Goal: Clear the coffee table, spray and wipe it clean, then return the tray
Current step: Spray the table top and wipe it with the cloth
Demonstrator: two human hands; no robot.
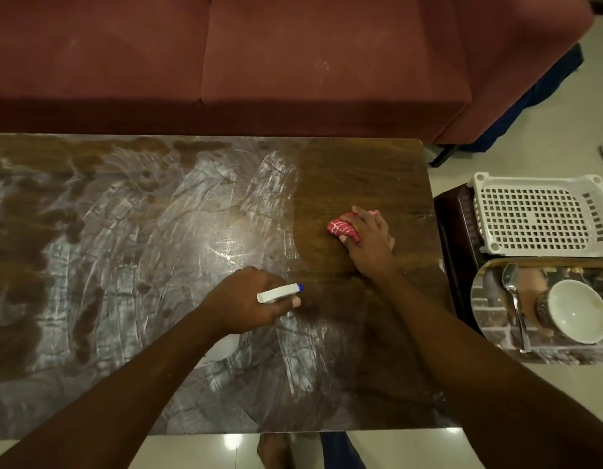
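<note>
The wooden coffee table [361, 170] fills the middle of the view, its left and centre covered in whitish wet smears and its right part dark. My left hand [249, 301] grips a white spray bottle [278, 293] with a blue nozzle tip, held over the table's centre; the bottle's body is mostly hidden under my wrist. My right hand [368, 243] holds a bunched red patterned cloth [342, 229] down on the table's right part. The tray [493, 330] lies on the floor to the right, carrying a white bowl [578, 311] and a metal spoon [515, 299].
A maroon sofa [259, 62] runs along the table's far edge. To the right stands a dark stool [459, 231] with a white perforated plastic basket [533, 214] on it. Pale floor tiles and my foot [276, 451] show below the near edge.
</note>
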